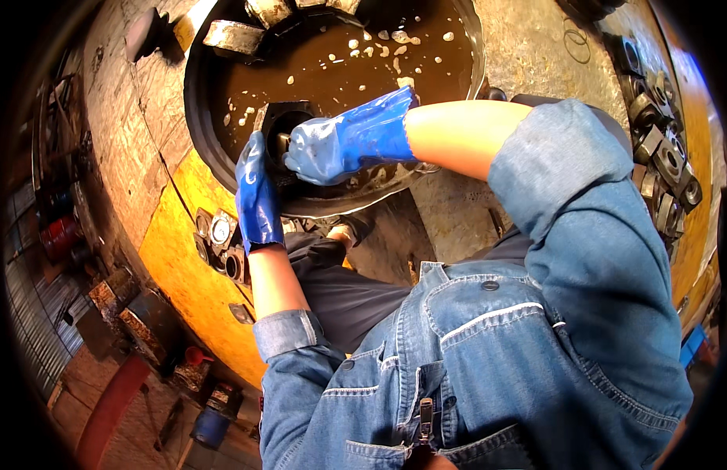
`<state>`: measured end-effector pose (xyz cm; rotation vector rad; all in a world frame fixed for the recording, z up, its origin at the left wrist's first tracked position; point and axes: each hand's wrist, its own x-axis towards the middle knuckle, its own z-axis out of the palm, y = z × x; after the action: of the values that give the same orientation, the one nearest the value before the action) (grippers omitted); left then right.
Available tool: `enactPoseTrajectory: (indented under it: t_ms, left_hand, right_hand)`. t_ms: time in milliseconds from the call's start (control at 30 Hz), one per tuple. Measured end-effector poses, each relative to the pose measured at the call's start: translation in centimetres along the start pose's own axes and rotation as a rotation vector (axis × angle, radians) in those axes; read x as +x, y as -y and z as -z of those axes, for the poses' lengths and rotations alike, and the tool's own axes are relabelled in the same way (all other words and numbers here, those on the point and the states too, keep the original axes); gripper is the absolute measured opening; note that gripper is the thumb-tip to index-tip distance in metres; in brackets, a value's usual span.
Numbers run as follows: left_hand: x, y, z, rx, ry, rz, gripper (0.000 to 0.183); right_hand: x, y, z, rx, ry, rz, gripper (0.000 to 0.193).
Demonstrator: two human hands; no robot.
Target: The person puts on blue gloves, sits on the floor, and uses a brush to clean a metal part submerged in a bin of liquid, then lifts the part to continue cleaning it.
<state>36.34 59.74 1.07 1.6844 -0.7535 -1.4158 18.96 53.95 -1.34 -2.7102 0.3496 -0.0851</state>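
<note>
Both my hands wear wet blue rubber gloves over the near left rim of a round dark basin (192, 102) of brown liquid. My left hand (257, 186) grips the left side of a dark metal housing (291, 108) with a round bore. Reaching in from the right, my right hand (320, 149) is closed at the bore's opening. A small bit of metal shows by its fingertips, but I cannot make out what it holds. The underside of the housing is hidden by the gloves and the basin's rim.
Several metal rings (234, 37) sit at the basin's far left edge, and pale foam floats on the liquid. More metal parts (221, 235) lie on the yellow sheet (175, 258) at left. Housings (667, 157) are heaped at far right. A thin ring (576, 47) lies beyond the basin.
</note>
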Motion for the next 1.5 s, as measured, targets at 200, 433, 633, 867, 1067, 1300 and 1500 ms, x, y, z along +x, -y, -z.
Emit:
enactPoseTrajectory:
  t_ms: [200,433,633,867,1067,1300,1500]
  left_hand:
    - [0.2,0.4,0.3,-0.125,0.057,-0.025,0.052]
    - [-0.6,0.0,0.0,-0.075,0.002,-0.02,0.053]
    - [-0.4,-0.1,0.2,-0.002,0.011,-0.057,0.053]
    - [-1.1,-0.4,-0.4,-0.078,0.049,-0.014,0.053]
    - [-1.5,-0.9,-1.1,-0.039,0.023,-0.047,0.052]
    - [-2.3,-1.0,-1.5,0.025,-0.082,-0.095,0.05]
    - [-2.1,-1.1,-2.0,-0.055,-0.055,-0.08,0.045]
  right_hand:
    - [1.1,-0.5,-0.2,-0.061,-0.064,-0.043,0.027]
    - [2.2,1.8,1.4,0.315,0.192,-0.647,0.029]
    - [0.0,0.9,0.0,0.924,-0.193,-0.794,0.021]
    - [-0.8,2.5,-2.2,2.338,-0.819,-0.993,0.041]
    - [1.0,-0.1,-4.1,2.779,-1.009,-1.323,0.031]
    - [-1.7,1.2,0.8,1.386,-0.393,-0.9,0.028]
    - [1.3,0.8,0.0,0.264,0.083,-0.569,0.021]
